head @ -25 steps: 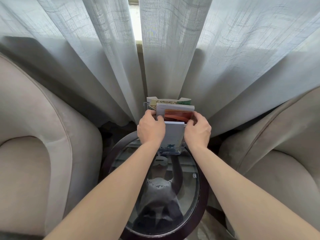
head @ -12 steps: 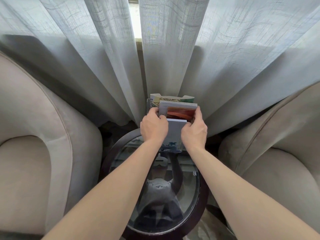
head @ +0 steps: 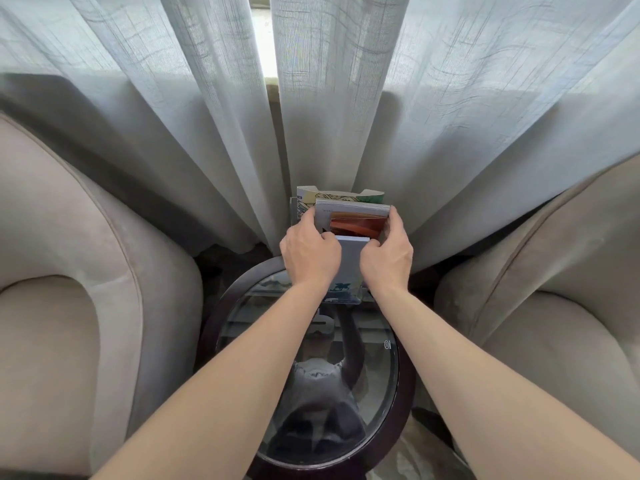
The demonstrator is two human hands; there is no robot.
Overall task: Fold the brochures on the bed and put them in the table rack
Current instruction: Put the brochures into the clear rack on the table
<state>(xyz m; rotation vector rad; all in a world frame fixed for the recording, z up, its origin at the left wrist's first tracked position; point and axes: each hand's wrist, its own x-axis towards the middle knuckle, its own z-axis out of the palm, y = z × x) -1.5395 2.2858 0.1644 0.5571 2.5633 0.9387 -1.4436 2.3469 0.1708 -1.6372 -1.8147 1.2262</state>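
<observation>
Both hands [head: 346, 261] sliding farther up the orange-cover brochure [head: 356, 221], pinching its side edges. Seating it deeper into the table rack [head: 346, 299], behind the front brochure [head: 349, 265]; placement probably nearing completion.

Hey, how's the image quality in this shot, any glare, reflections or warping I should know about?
Head view: daylight comes through the sheer curtain, brightest at its gap; the round glass table mirrors the person, hiding what lies under it; wide-angle warping bows both armchairs and stretches the forearms; the left hand, right hand and orange brochure look sharp.
</observation>
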